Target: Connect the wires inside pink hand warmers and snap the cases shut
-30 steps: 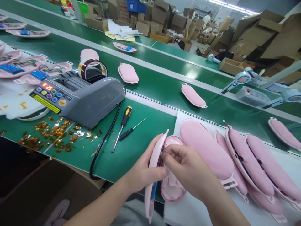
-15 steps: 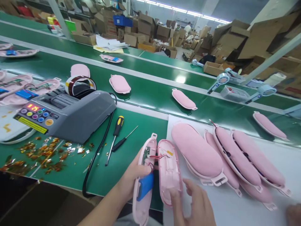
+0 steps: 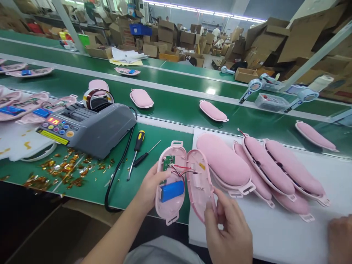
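Tilted nearly on edge half a second ago in the head view, the left shell half now lies opened with its inside facing up, and the right hand has come up to the rim of the right shell half.

Both hands are grasping: the left hand grips the left half by its outer side, thumb over the rim, and the right pinches the other half's lower outer edge. The pink halves are side by side at the front of the green worktop, the right one over the white sheet.

Thin wires bridge the gap, so pulling the halves apart could strain a joint or drag on the circuit board. Slack strands near the rims could get pinched if the halves met carelessly. The left thumb sits close to the wires and might snag one. Whether the blue battery is fastened I cannot tell; if loose, steep tilting could shift it. Swinging the right half outward might knock the nearest padded case, just beside it.
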### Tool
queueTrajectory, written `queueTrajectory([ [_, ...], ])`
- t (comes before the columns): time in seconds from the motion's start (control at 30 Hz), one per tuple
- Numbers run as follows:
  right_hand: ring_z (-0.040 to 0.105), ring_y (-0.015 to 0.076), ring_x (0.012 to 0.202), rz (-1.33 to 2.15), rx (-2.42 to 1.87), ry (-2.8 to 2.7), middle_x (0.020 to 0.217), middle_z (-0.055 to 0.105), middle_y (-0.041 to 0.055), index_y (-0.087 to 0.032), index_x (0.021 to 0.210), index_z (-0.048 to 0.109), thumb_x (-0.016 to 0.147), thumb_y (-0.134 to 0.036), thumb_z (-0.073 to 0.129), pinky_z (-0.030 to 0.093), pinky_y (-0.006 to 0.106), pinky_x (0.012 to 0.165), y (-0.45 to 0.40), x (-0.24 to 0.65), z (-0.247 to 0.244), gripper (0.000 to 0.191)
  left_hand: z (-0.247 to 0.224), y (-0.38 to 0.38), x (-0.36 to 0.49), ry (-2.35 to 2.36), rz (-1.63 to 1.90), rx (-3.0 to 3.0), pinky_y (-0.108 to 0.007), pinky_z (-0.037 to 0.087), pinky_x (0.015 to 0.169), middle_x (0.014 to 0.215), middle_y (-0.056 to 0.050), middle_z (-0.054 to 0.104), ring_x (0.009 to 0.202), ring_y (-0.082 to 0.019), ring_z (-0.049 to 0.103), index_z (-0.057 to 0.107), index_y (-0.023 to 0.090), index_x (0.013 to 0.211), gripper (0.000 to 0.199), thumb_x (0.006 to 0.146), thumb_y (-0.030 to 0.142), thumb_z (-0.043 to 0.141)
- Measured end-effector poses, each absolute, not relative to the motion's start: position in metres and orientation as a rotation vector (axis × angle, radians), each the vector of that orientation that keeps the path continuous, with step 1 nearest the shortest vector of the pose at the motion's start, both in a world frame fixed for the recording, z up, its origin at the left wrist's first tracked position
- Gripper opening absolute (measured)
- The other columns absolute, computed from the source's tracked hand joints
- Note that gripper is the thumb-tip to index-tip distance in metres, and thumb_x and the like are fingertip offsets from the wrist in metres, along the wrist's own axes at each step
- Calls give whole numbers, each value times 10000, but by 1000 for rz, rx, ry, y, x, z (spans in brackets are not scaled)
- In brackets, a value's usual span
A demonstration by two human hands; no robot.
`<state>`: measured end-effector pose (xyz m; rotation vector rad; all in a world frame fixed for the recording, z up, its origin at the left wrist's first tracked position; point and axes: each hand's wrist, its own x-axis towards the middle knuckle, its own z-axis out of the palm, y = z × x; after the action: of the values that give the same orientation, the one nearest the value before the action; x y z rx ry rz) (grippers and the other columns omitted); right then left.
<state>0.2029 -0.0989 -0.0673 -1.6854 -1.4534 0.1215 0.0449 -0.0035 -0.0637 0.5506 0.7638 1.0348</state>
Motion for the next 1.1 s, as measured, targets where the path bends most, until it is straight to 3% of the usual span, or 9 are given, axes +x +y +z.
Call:
queueTrajectory([
  [0.07,477,126,574,-22,-1635,-1534,704,499,-8,-186,1112,565,882,-184,499,451,234,554,-97,201,-72,240,-56,-2,41,754,1034,577,-324,536,722,907,-55,737,807,-241,679,658,173,1027,465,580,220,777],
  [0.13,551,151,726,-6,-1548,-1568,833,548,36,-189,1121,532,873,-153,478,496,261,653,-98,198,-80,256,-48,1,39,761,1036,574,-342,530,794,972,-77,733,890,-258,672,670,161,1034,412,646,272,756],
  [0.2,573,193,957,61,-1448,-1570,1030,562,94,-192,1161,493,867,-129,454,518,314,776,-101,194,-88,302,-40,3,38,853,1019,551,-339,528,788,957,-86,732,872,-244,674,688,156,1010,326,754,358,694],
  [0.27,545,219,1088,60,-1363,-1581,1145,542,123,-195,1224,456,860,-94,449,514,356,839,-106,188,-95,377,-35,4,41,930,981,552,-341,531,749,931,-89,729,818,-232,673,699,157,994,334,776,409,682],
  [0.53,615,275,959,-296,-1412,-1376,1072,591,157,-190,1277,492,817,53,534,528,426,745,-110,172,-106,522,-32,-3,59,1102,1182,631,-271,469,690,849,-45,687,734,-156,601,710,159,934,366,749,475,702],
  [0.7,611,296,956,-300,-1528,-1407,1037,574,186,-148,1216,513,840,33,517,541,437,743,-108,177,-101,417,-40,-4,59,1168,1238,668,-277,461,702,795,-34,658,748,-162,590,690,149,845,359,721,484,718],
  [0.93,568,251,1043,-335,-1138,-1657,1048,536,110,-200,1214,476,776,122,508,555,484,836,-103,177,-96,545,-31,1,53,1160,1225,663,-255,475,627,785,-40,672,677,-145,600,685,139,851,271,688,351,730],
  [1.1,499,266,1172,-187,-1134,-1708,1173,513,125,-209,1117,497,798,63,516,483,560,931,-102,176,-106,420,-20,1,54,1233,1193,752,-255,461,560,737,-34,665,609,-145,586,670,145,816,193,633,197,702],
])
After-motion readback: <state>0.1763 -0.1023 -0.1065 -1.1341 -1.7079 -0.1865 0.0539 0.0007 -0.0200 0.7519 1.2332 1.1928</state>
